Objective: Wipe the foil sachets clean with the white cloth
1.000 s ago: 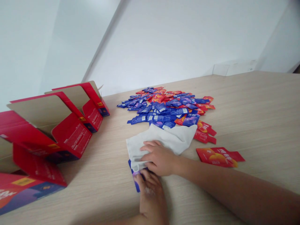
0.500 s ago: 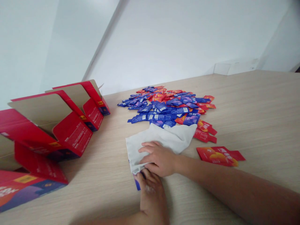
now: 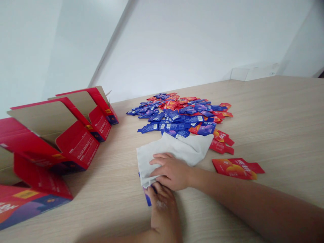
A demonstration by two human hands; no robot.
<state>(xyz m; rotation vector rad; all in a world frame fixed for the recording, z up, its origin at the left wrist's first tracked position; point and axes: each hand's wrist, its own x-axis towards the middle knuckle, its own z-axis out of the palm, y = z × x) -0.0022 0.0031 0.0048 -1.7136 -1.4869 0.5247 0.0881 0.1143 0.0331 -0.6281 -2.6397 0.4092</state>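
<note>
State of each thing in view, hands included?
Red boxes: standing open
White cloth: spread, wrinkled
Blue packet: partly hidden under cloth
Packet pile: loose, red and blue mixed
Lone red packet: lying flat, uncovered
Right hand: spread on cloth
Left hand: bent at cloth's edge, grip unclear

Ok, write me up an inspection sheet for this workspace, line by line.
Surface: table, pale wood grain.
Things in hand: white cloth, creased, partly covering a blue packet.
Hands: left hand has its fingers at the blue packet by the cloth's near edge, grip unclear; right hand rests on the cloth, fingers apart.
Clutter: heap of red and blue packets beyond the cloth; single red packet to the cloth's right; open red boxes along the left.
Cables: nothing seen.
Surroundings: white wall behind the table.
</note>
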